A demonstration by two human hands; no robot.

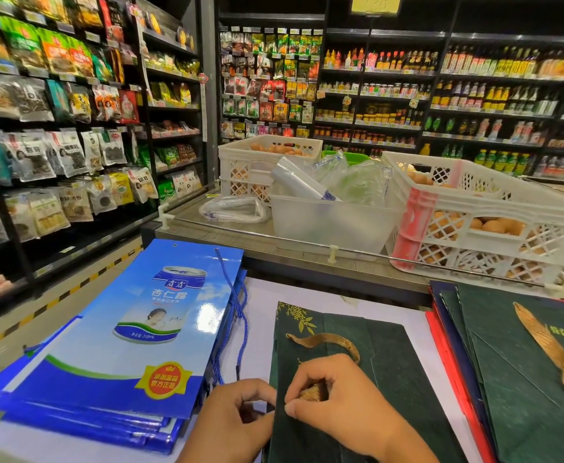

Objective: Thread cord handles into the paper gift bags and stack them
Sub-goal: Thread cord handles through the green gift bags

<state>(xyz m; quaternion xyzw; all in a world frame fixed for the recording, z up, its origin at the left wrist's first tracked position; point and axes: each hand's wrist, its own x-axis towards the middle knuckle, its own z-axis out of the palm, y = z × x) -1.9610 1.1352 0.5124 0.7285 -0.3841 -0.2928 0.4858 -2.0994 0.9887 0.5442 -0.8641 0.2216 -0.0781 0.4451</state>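
Note:
A dark green paper gift bag lies flat on the white table in front of me. A gold cord handle curves across its upper part. My right hand rests on the bag and pinches the gold cord's end between thumb and fingers. My left hand grips the bag's left edge with curled fingers. On the left lies a stack of blue gift bags with blue cord handles. At the right sits a pile of dark green bags with a gold cord on top.
Behind the table is a counter with a metal rail, a clear plastic bin of plastic bags and white crates of eggs. Shop shelves line the left aisle and back wall. Red and navy bags lie under the right pile.

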